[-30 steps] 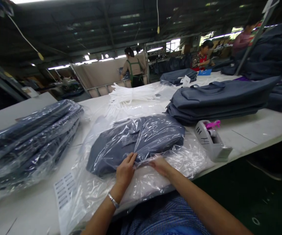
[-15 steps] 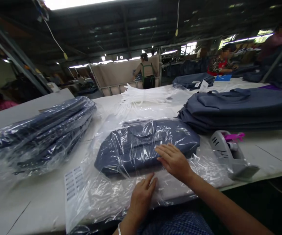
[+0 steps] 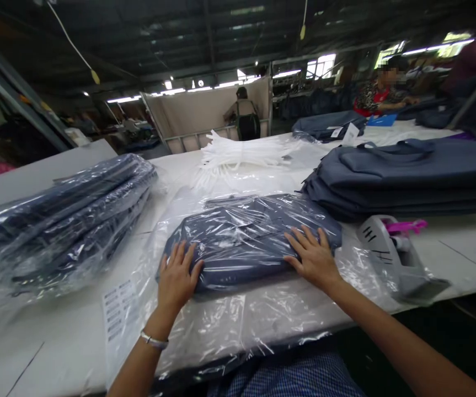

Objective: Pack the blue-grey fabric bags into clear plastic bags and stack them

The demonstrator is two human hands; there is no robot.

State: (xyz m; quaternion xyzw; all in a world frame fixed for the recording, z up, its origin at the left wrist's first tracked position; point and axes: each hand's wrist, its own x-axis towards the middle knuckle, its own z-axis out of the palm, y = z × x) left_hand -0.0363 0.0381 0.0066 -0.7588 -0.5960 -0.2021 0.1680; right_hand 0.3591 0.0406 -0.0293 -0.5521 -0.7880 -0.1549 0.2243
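In front of me on the table, a dark blue bag point(image 3: 238, 262) lies flat inside a clear plastic sleeve point(image 3: 221, 320). My left hand point(image 3: 178, 275) rests on the left end of the wrapped bag, fingers spread. On its right part lies my right hand point(image 3: 312, 256), palm down with the fingers apart. Neither hand grips anything. The sleeve's loose, wrinkled front part reaches toward the table's near edge. A sheet of printed labels point(image 3: 116, 314) lies to the left of my left hand, partly beneath the plastic.
A grey tape dispenser point(image 3: 390, 253) with a pink piece on it stands at the right. Behind it is a stack of dark blue bags point(image 3: 407, 176). Plastic-wrapped bags point(image 3: 68, 220) are piled at the left, and white strips point(image 3: 241, 151) lie behind. Co-workers are farther back.
My left hand has moved left and forward from the loose plastic onto the bag's left end. My right hand has shifted right, its fingers now more spread.
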